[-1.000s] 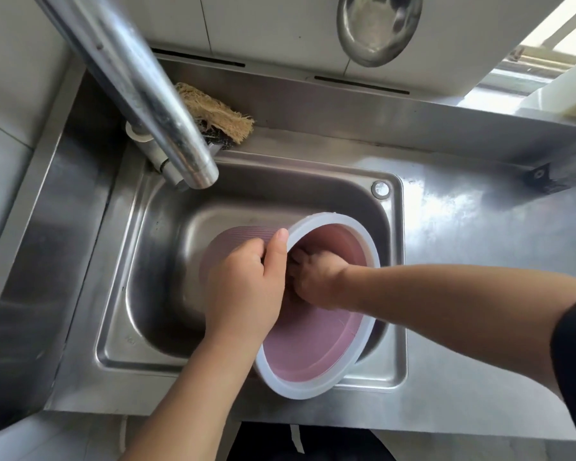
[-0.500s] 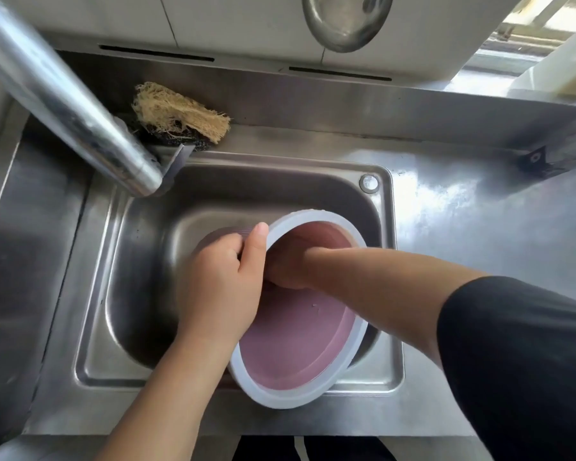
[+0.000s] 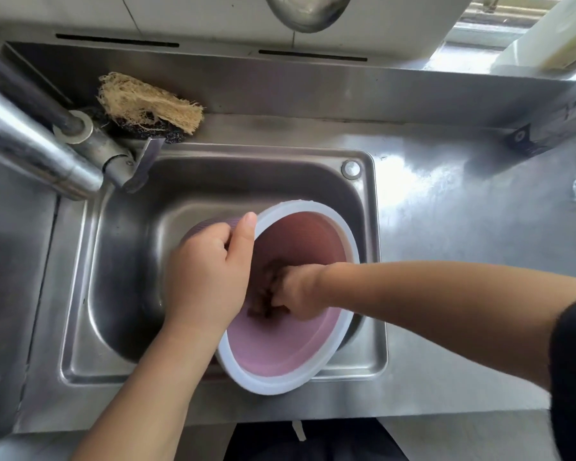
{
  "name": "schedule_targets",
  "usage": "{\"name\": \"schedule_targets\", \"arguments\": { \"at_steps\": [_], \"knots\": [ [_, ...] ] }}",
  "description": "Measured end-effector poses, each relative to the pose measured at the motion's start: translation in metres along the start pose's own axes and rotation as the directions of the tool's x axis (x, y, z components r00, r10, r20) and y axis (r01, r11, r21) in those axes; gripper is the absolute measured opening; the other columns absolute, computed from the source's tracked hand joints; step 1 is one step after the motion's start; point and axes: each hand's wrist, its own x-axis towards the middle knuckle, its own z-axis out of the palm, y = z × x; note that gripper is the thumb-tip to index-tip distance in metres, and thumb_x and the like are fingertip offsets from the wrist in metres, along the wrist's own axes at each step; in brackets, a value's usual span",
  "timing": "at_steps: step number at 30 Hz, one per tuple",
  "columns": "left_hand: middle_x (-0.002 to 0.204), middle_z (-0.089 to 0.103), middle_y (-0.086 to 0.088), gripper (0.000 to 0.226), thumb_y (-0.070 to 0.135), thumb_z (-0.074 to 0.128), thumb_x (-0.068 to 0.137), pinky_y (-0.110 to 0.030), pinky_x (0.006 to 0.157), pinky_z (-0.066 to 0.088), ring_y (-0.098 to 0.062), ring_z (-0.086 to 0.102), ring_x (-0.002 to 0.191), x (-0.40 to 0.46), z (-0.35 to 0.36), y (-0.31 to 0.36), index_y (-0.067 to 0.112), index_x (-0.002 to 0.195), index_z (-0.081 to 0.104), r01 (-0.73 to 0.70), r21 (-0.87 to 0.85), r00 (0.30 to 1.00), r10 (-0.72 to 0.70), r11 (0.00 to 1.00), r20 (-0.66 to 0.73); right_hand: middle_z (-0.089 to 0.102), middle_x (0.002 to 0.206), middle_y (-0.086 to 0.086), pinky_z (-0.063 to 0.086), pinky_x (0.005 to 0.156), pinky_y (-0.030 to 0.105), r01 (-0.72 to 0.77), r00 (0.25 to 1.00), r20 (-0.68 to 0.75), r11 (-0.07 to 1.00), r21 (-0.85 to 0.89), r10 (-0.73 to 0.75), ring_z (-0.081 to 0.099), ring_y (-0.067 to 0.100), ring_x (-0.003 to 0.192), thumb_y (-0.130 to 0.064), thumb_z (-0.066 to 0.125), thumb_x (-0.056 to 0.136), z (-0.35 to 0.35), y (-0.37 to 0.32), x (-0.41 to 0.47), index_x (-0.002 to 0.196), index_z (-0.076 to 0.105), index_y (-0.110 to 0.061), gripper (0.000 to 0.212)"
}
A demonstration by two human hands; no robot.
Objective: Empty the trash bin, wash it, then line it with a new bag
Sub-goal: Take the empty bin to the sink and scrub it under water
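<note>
The left hand [image 3: 210, 277] grips the trash bin [image 3: 280, 361] at its white rim, thumb laid along the rim's edge and fingers curled over the ribbed pink wall. The right hand [image 3: 291, 296] is inside the bin, fingers bunched against the inner wall; they are blurred, so I cannot tell whether they clutch a cloth or only rub bare.

The bin lies on its side in the sink [image 3: 80, 327], long axis running from its mouth, near and right, to its hidden base, far and left. The right forearm enters along that axis, so the base lies beyond the right hand, which is the nearer one for scrubbing deeper.

The tap [image 3: 37, 151] hangs over the sink's far left corner, clear of both arms. A fibrous scrubber [image 3: 147, 104] sits on the ledge behind, well apart from both hands. Nothing visibly blocks the reach.
</note>
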Motion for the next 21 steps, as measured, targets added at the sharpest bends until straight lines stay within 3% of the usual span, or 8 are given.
{"name": "schedule_targets", "arguments": {
  "at_steps": [2, 8, 10, 13, 14, 16, 19, 21],
  "knots": [
    [0.043, 0.029, -0.002, 0.062, 0.049, 0.047, 0.099, -0.034, 0.047, 0.028, -0.017, 0.032, 0.045, 0.002, 0.001, 0.001, 0.015, 0.052, 0.025, 0.010, -0.004, 1.000, -0.010, 1.000, -0.004, 0.058, 0.136, 0.002, 0.032, 0.114, 0.037, -0.018, 1.000, 0.003, 0.999, 0.051, 0.018, 0.046, 0.026, 0.131, -0.021, 0.039, 0.100, 0.005, -0.001, -0.022, 0.136, 0.057, -0.018, 0.040],
    [0.044, 0.032, -0.003, 0.062, 0.049, 0.047, 0.100, -0.035, 0.047, 0.030, -0.018, 0.035, 0.045, 0.003, 0.003, 0.004, 0.014, 0.052, 0.027, -0.007, 0.010, 1.000, 0.007, 1.000, 0.015, 0.066, 0.117, 0.010, 0.037, 0.106, 0.036, -0.025, 0.992, -0.094, 0.871, 0.491, 0.082, 0.055, 0.029, 0.112, -0.008, 0.049, 0.090, 0.020, -0.037, -0.072, 0.113, 0.066, -0.010, 0.028],
    [0.044, 0.033, -0.003, 0.062, 0.049, 0.046, 0.100, -0.036, 0.047, 0.031, -0.019, 0.035, 0.046, 0.003, 0.004, 0.006, 0.014, 0.052, 0.028, -0.016, 0.019, 0.999, 0.015, 1.000, 0.029, 0.067, 0.110, 0.013, 0.041, 0.094, 0.031, 0.001, 0.983, -0.145, 0.786, 0.619, 0.113, 0.056, 0.030, 0.103, -0.006, 0.048, 0.090, 0.019, -0.053, -0.079, 0.109, 0.065, -0.006, 0.026],
    [0.045, 0.031, -0.003, 0.062, 0.048, 0.046, 0.100, -0.037, 0.048, 0.030, -0.020, 0.034, 0.047, 0.006, 0.005, 0.007, 0.012, 0.053, 0.027, -0.031, 0.029, 0.999, 0.030, 0.999, 0.042, 0.062, 0.098, 0.010, 0.033, 0.071, 0.014, 0.124, 0.950, -0.272, 0.619, 0.776, 0.151, 0.044, 0.015, 0.085, -0.004, 0.047, 0.091, 0.005, -0.070, -0.089, 0.104, 0.064, -0.002, 0.022],
    [0.045, 0.030, -0.002, 0.062, 0.047, 0.046, 0.101, -0.037, 0.048, 0.029, -0.021, 0.033, 0.047, 0.007, 0.005, 0.008, 0.012, 0.053, 0.027, -0.036, 0.032, 0.998, 0.035, 0.999, 0.045, 0.058, 0.091, 0.008, 0.032, 0.066, 0.009, 0.172, 0.937, -0.312, 0.571, 0.803, 0.156, 0.039, 0.013, 0.079, -0.005, 0.048, 0.092, 0.000, -0.074, -0.091, 0.101, 0.064, -0.003, 0.019],
    [0.046, 0.030, -0.004, 0.062, 0.046, 0.046, 0.101, -0.037, 0.049, 0.029, -0.021, 0.032, 0.048, 0.009, 0.005, 0.008, 0.010, 0.054, 0.028, -0.043, 0.035, 0.998, 0.042, 0.998, 0.052, 0.051, 0.082, 0.007, 0.033, 0.065, 0.020, 0.231, 0.912, -0.373, 0.536, 0.812, 0.173, 0.038, 0.018, 0.074, -0.008, 0.053, 0.091, -0.006, -0.082, -0.094, 0.088, 0.058, -0.007, 0.006],
    [0.048, 0.033, -0.005, 0.062, 0.046, 0.045, 0.101, -0.035, 0.049, 0.029, -0.022, 0.034, 0.050, 0.012, 0.004, 0.006, 0.008, 0.054, 0.030, -0.036, 0.032, 0.999, 0.035, 0.999, 0.038, 0.042, 0.071, -0.003, 0.026, 0.063, 0.026, 0.280, 0.866, -0.461, 0.577, 0.767, 0.193, 0.035, 0.018, 0.067, -0.007, 0.058, 0.086, -0.004, -0.087, -0.098, 0.076, 0.046, -0.015, 0.018],
    [0.048, 0.034, -0.005, 0.062, 0.046, 0.044, 0.102, -0.035, 0.049, 0.028, -0.022, 0.035, 0.051, 0.014, 0.003, 0.004, 0.008, 0.054, 0.031, -0.031, 0.020, 0.999, 0.030, 0.999, 0.030, 0.039, 0.066, -0.006, 0.027, 0.062, 0.027, 0.293, 0.849, -0.493, 0.607, 0.739, 0.191, 0.031, 0.015, 0.064, -0.006, 0.060, 0.084, -0.002, -0.085, -0.106, 0.076, 0.050, -0.012, 0.015]
  ]
}}
